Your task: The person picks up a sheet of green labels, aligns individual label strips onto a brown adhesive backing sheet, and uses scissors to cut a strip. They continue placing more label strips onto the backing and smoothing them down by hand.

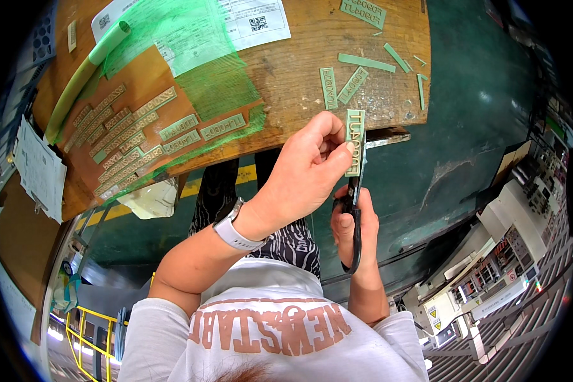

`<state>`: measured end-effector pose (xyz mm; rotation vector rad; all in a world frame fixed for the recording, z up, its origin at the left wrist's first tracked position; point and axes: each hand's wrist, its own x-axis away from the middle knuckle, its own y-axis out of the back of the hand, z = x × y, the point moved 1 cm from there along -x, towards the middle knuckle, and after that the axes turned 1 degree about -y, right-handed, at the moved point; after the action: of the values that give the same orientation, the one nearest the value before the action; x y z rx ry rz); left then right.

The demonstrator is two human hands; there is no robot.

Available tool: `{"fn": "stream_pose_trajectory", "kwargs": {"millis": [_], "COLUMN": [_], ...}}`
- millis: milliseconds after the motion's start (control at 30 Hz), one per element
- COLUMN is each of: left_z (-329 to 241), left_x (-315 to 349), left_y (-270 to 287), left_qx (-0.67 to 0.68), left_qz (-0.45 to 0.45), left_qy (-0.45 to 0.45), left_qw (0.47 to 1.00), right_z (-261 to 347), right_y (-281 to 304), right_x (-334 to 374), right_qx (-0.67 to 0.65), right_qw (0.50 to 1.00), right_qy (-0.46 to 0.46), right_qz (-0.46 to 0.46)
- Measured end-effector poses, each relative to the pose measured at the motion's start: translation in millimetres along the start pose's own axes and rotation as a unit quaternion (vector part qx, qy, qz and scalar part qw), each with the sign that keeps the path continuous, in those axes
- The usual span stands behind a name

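Observation:
Between the thumb and fingers of my left hand (302, 169) is a narrow green embossed strip (355, 126) with raised characters, held upright past the table's front edge. My right hand (368, 232) grips a pair of scissors (356, 239) by its black handles. The blades point away from me and lie along the strip's right side, partly hidden behind it. Whether they touch the strip I cannot tell. Two similar embossed pieces, one upright (328, 88) and one slanted (353, 85), lie on the table just beyond my left hand.
On the wooden table (286, 76) lie thin green offcuts (366, 62) and a larger embossed sheet (363, 11). To the left, a brown board (149, 70) carries several embossed strips, beside green mesh (219, 95), a rolled green tube (76, 83) and printed papers (261, 22). Machinery (496, 267) stands at right.

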<state>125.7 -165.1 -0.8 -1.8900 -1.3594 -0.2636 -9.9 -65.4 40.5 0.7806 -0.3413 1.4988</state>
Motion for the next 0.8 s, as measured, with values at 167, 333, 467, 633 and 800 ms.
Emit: {"fn": "stream_pose_trajectory", "kwargs": {"millis": [167,333,467,633,800], "left_z": [0.3,0.1,0.0,-0.4,0.8], "left_x": [-2.5,-4.9,-6.6,-14.8,-14.1], "left_y": [-1.7,-2.1,-1.2,-0.2,0.5], "left_qx": [-0.002,-0.002,0.034,0.012,-0.054], "left_qz": [-0.003,0.001,0.011,-0.009,-0.012], "left_qy": [0.000,0.011,0.004,-0.044,-0.064], "left_qw": [1.000,1.000,0.999,0.999,0.996], "right_z": [-1.9,-4.6,-3.5,-1.1,1.5], "right_y": [2.1,5.6,5.0,5.3,6.8], "right_x": [-1.9,-3.2,-3.8,-1.0,-1.1], "right_qx": [0.000,0.007,0.011,0.012,0.037], "right_qw": [1.000,1.000,1.000,1.000,0.999], "right_qy": [0.008,0.000,0.006,-0.011,-0.014], "right_qz": [-0.006,-0.006,-0.012,-0.001,0.015]}}
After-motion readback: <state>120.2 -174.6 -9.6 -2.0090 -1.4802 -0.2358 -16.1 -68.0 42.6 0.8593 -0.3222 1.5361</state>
